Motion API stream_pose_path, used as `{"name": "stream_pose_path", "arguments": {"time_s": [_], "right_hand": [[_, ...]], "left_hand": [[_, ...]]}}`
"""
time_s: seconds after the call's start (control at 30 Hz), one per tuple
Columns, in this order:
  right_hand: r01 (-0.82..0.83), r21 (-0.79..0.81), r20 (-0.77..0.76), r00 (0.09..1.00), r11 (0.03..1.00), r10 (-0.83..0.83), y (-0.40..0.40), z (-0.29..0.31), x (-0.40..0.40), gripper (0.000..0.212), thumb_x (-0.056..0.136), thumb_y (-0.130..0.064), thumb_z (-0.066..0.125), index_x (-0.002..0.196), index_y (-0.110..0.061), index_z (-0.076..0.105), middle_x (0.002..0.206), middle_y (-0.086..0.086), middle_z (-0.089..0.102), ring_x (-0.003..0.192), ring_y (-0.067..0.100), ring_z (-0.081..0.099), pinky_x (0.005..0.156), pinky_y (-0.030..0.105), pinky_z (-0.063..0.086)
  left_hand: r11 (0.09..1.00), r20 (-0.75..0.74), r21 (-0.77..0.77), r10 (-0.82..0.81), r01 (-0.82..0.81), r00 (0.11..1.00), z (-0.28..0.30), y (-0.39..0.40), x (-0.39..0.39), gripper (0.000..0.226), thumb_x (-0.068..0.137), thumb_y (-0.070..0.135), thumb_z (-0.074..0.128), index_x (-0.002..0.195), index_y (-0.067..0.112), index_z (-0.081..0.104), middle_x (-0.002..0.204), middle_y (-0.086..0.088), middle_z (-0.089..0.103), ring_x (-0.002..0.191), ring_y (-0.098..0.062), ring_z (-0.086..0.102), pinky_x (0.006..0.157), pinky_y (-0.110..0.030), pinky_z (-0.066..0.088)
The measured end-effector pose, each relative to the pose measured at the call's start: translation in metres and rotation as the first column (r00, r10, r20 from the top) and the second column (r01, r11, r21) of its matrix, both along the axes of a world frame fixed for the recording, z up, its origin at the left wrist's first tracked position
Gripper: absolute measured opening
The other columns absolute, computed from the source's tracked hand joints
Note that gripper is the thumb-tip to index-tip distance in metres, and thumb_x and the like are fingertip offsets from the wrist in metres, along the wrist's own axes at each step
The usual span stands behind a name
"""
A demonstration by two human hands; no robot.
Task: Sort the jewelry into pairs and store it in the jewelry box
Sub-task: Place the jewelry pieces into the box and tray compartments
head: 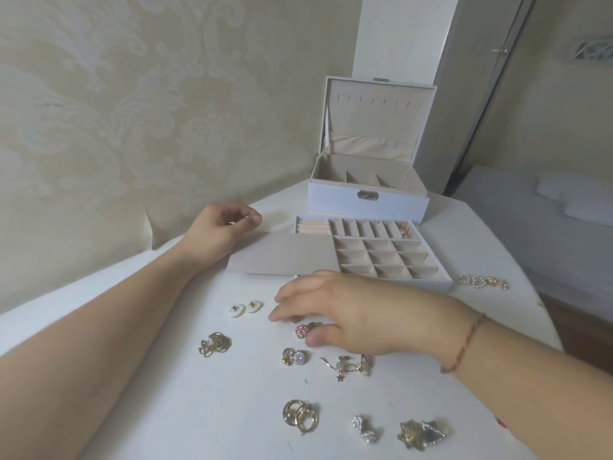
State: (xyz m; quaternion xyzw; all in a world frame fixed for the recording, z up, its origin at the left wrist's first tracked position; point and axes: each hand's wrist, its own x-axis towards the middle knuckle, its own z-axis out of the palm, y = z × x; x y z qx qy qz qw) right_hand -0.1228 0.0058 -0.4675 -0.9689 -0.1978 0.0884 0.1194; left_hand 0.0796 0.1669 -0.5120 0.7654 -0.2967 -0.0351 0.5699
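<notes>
The right hand (345, 313) is spread flat over a pink stud earring (302, 330) on the white table (199, 410), fingers straight, nothing gripped. The left hand (219, 232) is loosely curled beside the divided tray (391, 254); whether something small is pinched cannot be told. Pairs of earrings are laid nearby: white studs (245, 308), gold hoops (301, 416). The jewelry box (368, 197) is found open behind the tray.

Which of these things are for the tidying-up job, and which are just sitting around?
For the job:
white jewelry box with open lid
beige divided tray
pink sparkly earrings
white shell earrings
gold hoop earrings
tangled gold chain

Just lying about:
patterned cream wallpaper
grey bed
</notes>
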Motion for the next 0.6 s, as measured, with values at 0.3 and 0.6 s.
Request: {"name": "stream_pose_path", "arguments": {"time_s": [0.3,0.6], "right_hand": [[0.097,0.085,0.027,0.995,0.992,-0.1,-0.004,-0.007,-0.004,0.012,0.093,-0.018,0.06,0.103,-0.021,0.066,0.095,-0.015,0.049,0.076,-0.007,0.046,0.072,0.008,0.036],[0.12,0.187,0.022,0.992,0.975,-0.126,-0.016,-0.003,-0.021,0.014,0.08,-0.005,0.059,0.085,-0.017,0.064,0.083,-0.001,0.06,0.068,0.005,0.05,0.064,0.018,0.046]], "left_hand": [[1.0,0.011,0.006,0.017,-0.018,1.0,-0.002,-0.003,0.001,0.029,0.077,0.044,0.063,0.087,0.018,0.071,0.073,0.008,0.061,0.049,-0.007,0.036,0.046,-0.017,0.03],[1.0,0.003,-0.011,0.012,-0.012,1.0,-0.003,-0.002,0.004,0.047,0.064,0.063,0.062,0.089,0.024,0.071,0.076,0.009,0.062,0.06,-0.015,0.037,0.055,-0.027,0.03]]}}
